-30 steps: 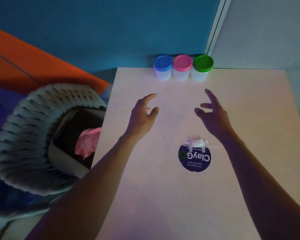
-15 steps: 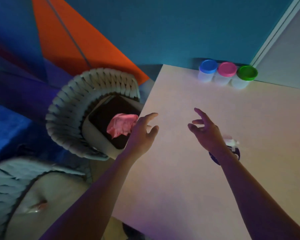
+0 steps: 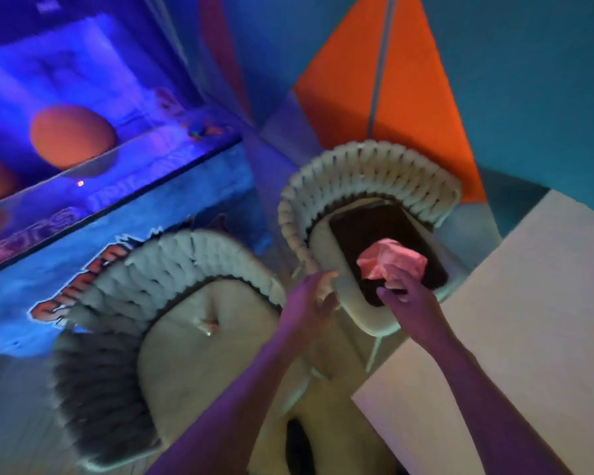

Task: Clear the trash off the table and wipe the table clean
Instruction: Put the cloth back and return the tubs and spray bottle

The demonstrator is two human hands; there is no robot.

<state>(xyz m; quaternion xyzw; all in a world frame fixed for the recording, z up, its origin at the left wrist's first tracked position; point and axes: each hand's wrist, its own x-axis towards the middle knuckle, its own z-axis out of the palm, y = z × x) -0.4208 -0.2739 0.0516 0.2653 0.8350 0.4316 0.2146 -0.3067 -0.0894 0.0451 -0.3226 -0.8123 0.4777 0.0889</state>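
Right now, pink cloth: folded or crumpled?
Crumpled. The pink cloth is a bunched wad with irregular creases, lying on the dark tray on the chair seat; the right hand reaches its near edge; grip unclear.

An arcade or play lounge: left of the hands, a glowing game cabinet [image 3: 93, 186] holds orange balls [image 3: 72, 136] beside 2 woven chairs [image 3: 367, 180].

Both forearms bare, no sleeves visible; no rings or watch apparent, though view blurred.
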